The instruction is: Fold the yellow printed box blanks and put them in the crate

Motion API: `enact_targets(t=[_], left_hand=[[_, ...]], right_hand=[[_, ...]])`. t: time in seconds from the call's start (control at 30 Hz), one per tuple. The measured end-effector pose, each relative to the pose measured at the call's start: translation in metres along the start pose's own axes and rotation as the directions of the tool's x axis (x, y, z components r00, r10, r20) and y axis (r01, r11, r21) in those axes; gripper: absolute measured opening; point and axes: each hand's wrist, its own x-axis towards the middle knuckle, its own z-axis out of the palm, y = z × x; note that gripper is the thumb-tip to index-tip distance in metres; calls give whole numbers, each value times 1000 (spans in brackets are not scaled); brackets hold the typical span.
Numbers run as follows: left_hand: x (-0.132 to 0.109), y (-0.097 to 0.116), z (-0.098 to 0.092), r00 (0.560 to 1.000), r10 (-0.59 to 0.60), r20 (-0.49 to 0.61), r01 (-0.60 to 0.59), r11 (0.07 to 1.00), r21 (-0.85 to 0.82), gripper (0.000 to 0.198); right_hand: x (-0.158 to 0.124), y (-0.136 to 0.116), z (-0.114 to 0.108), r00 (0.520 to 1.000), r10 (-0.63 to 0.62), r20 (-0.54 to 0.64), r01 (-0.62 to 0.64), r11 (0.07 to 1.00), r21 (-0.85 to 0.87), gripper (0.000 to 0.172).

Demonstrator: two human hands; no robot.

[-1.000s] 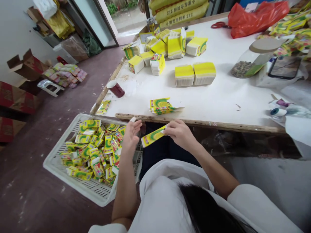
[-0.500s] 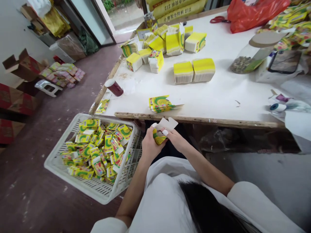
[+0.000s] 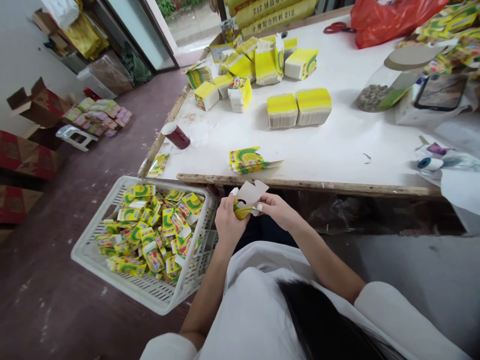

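A small yellow-and-green carton (image 3: 242,212) is between my hands in front of the table edge, its white flaps standing up and apart. My left hand (image 3: 228,222) is closed around the carton's left side, fingers wrapped over it. On the other side, my right hand (image 3: 276,211) has its thumb and fingers pinched at a white flap by the carton's mouth. A short pile of flat yellow-green cartons (image 3: 247,159) lies on the table just beyond my hands. Left of my hands, a white plastic basket (image 3: 90,265) holds many folded yellow cartons (image 3: 152,255).
The white table (image 3: 337,160) has a wooden front edge. On it are two stacks of flat cartons (image 3: 314,107), more bundles behind, a dark red cup (image 3: 176,136), a jar (image 3: 390,82), scissors (image 3: 335,28) and a red bag (image 3: 390,22). A stool (image 3: 76,137) stands left.
My right hand has shifted slightly right and down along the carton, from its upper flaps to a lower side flap. My left hand and the carton have moved slightly left.
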Motion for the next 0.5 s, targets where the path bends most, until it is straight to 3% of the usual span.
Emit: enact_targets(t=[0.17,0.27,0.4,0.5], left_hand=[[1,2,0,995,17,-95,-13,999,44,54],[0,5,0,988,58,-145,-47,996,80,44],[-1,8,2,984,17,-178,-13,1000,25,46],[2,7,2,985,-18,-173,11,999,-40,55]], right_hand=[[2,2,-1,995,101,-19,-100,993,67,36],[5,6,-1,991,131,0,-129,979,156,30],[6,14,2,966,220,134,-254,903,347,24],[5,17,1,963,212,169,-261,896,359,29]])
